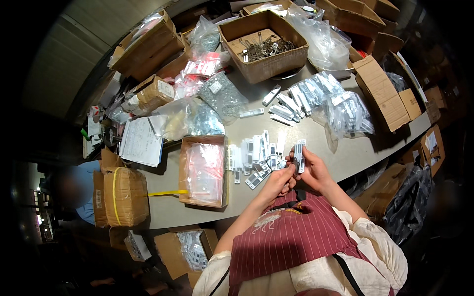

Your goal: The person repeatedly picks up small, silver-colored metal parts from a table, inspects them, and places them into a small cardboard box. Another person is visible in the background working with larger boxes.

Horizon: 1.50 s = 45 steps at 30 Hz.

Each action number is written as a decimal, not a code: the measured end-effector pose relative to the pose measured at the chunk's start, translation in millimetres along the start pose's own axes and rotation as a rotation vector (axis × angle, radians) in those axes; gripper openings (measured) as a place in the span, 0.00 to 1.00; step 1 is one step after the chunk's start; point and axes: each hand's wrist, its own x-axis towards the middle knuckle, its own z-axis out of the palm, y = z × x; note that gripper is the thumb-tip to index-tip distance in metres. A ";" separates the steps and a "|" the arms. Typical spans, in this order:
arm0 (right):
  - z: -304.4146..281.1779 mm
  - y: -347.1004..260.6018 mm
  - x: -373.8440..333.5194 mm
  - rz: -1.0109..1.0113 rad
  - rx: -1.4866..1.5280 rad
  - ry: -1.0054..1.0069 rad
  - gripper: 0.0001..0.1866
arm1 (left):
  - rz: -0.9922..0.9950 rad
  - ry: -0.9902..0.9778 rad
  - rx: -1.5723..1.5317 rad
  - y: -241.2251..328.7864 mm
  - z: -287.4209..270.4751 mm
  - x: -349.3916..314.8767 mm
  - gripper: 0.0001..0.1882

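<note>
Close to the front of my apron, my right hand grips a narrow grey-white rectangular piece with dark slots, held nearly upright. My left hand is closed against the lower end of that piece. Its curled fingers hide whatever they pinch, and a dark narrow part shows between the two hands. Just left of my hands lies a loose group of similar slotted pieces, some side by side and some overlapping. Farther off, more long pale pieces are heaped beside an opened plastic bag of them.
A shallow carton holds clear and red plastic bags. Behind stands a cardboard box of small metal parts. Bagged hardware, a written notepad and a taped carton line the left. A blue-clothed person is beyond. Cartons crowd the right.
</note>
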 end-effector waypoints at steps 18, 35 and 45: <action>-3.8 -12.0 9.9 -0.481 -0.711 0.184 0.17 | 0.573 0.517 0.171 58.5 -73.3 -41.7 0.13; -37.8 -3.7 38.8 -0.549 -1.158 0.116 0.17 | 0.182 0.664 1.065 248.8 -310.4 -41.3 0.17; 8.3 -53.6 152.3 -0.914 -2.255 0.274 0.14 | 0.446 0.688 0.925 231.2 -314.5 -29.2 0.20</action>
